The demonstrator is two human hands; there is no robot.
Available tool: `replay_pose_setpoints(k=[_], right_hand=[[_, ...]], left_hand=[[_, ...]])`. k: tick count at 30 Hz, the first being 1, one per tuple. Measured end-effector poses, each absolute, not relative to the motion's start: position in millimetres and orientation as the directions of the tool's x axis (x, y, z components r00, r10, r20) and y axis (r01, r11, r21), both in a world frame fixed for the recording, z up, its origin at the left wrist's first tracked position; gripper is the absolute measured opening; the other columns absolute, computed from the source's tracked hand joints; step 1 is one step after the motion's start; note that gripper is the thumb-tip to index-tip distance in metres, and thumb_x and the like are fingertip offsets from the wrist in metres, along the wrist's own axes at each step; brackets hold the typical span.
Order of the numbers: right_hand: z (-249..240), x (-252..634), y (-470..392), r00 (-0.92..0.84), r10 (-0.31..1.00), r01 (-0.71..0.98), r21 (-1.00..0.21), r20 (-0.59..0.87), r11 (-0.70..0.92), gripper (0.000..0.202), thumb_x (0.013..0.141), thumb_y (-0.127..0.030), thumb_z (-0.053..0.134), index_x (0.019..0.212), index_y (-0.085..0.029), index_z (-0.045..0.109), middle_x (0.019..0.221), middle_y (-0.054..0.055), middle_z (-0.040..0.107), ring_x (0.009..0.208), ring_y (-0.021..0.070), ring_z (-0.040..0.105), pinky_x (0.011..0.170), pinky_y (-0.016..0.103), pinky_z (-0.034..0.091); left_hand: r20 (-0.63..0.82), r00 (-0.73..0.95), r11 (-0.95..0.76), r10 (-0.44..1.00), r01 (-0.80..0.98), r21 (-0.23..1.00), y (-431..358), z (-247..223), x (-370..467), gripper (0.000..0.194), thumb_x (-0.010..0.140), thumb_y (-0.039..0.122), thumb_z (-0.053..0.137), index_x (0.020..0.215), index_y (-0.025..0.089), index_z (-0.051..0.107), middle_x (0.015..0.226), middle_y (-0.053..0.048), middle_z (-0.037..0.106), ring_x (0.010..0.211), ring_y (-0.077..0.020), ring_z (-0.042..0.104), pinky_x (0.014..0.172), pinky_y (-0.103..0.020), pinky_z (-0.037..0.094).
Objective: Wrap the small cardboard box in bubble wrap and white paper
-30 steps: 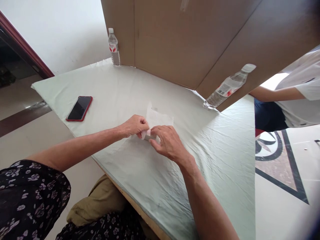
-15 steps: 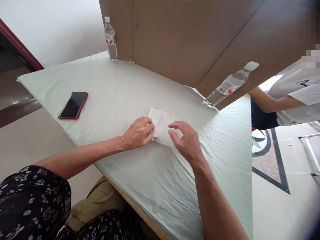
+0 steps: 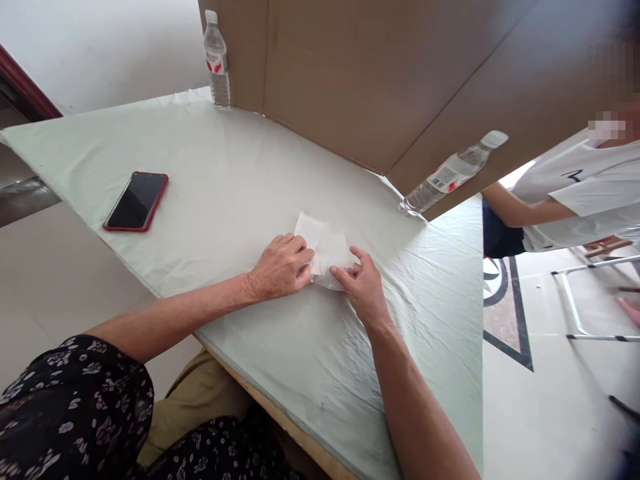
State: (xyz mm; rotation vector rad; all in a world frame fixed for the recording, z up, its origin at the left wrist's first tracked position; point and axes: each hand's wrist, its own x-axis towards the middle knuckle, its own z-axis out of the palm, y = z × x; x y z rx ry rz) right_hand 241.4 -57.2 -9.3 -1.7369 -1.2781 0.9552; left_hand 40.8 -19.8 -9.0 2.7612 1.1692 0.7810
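Thin white sheet [image 3: 324, 239], creased, unevenly edged

Loose black sleeve [image 3: 100, 400], pale floral print; matching lower cloth [image 3: 220, 447]; olive trousers [image 3: 200, 393]; bare hands [image 3: 283, 267].

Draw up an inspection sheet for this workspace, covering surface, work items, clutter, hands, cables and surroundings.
Surface: table under a pale green tablecloth, wrinkled toward the right.
Work items: one thin white sheet, creased, between the hands; its material cannot be told.
Clutter: smartphone in a red case, lying screen up at the left; left water bottle and right water bottle, both capped, by the cardboard panel.
Hands: left hand closed on the sheet's left edge; right hand at its right edge, grip unclear.
Cables: nothing seen.
Surroundings: cardboard panel behind; person in a white shirt and a metal-tubed frame at the right.
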Motion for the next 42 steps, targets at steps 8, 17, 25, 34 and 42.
replay_pose_setpoints(k=[8, 17, 25, 34, 42], right_hand=[[0.1, 212.3, -55.6, 0.2, 0.978, 0.387, -0.922, 0.053, -0.029, 0.067, 0.079, -0.037, 0.067, 0.139, -0.016, 0.046, 0.071, -0.005, 0.06, 0.062, 0.0124, 0.055, 0.061, 0.029, 0.048], [13.0, 194.0, -55.8, 0.061, 0.994, 0.628, -0.777, 0.092, 0.033, 0.063, 0.085, -0.042, 0.059, 0.139, -0.012, 0.05, 0.095, 0.009, 0.075, 0.072, 0.019, 0.067, 0.073, 0.035, 0.053], [11.2, 195.9, -72.5, -0.213, 0.954, 0.86, -0.424, 0.21, 0.285, 0.058, 0.092, -0.018, 0.038, 0.15, -0.016, 0.036, 0.114, 0.013, 0.074, 0.084, 0.0251, 0.071, 0.072, 0.039, 0.053], [17.8, 224.7, -51.4, 0.056, 0.971, 0.521, -0.836, 0.234, 0.172, 0.035, 0.088, -0.027, 0.055, 0.122, -0.021, 0.06, 0.097, 0.005, 0.075, 0.062, 0.013, 0.063, 0.063, 0.032, 0.055], [-3.6, 211.1, -44.7, -0.109, 0.931, 0.706, -0.633, 0.347, 0.318, 0.037, 0.087, -0.023, 0.053, 0.123, -0.023, 0.063, 0.098, 0.005, 0.075, 0.085, 0.0191, 0.067, 0.081, 0.039, 0.054]], left_hand=[[0.424, 0.536, -0.673, 0.731, 0.667, 0.318, -19.2, -13.8, 45.8, 0.014, 0.085, 0.02, 0.056, 0.087, 0.016, 0.069, 0.092, -0.008, 0.062, 0.084, -0.0205, 0.055, 0.075, -0.032, 0.045], [0.222, 0.468, -0.482, 0.856, 0.561, 0.673, -17.3, -7.9, 45.2, 0.012, 0.085, 0.022, 0.058, 0.092, 0.015, 0.066, 0.098, -0.008, 0.062, 0.087, -0.019, 0.06, 0.077, -0.032, 0.051], [0.159, 0.295, -0.256, 0.942, 0.327, 0.91, -19.6, -7.5, 39.6, 0.028, 0.076, 0.021, 0.066, 0.102, 0.018, 0.056, 0.109, -0.005, 0.058, 0.066, -0.0092, 0.051, 0.068, -0.029, 0.051], [0.17, 0.301, -0.3, 0.938, 0.466, 0.832, -22.3, -14.7, 51.0, 0.027, 0.072, 0.016, 0.06, 0.096, 0.019, 0.05, 0.099, -0.002, 0.054, 0.072, -0.0134, 0.049, 0.069, -0.03, 0.046], [0.318, 0.372, -0.479, 0.872, 0.512, 0.713, -26.9, -18.7, 48.6, 0.027, 0.079, 0.016, 0.054, 0.106, 0.017, 0.057, 0.105, -0.006, 0.052, 0.07, -0.0127, 0.05, 0.064, -0.028, 0.046]])
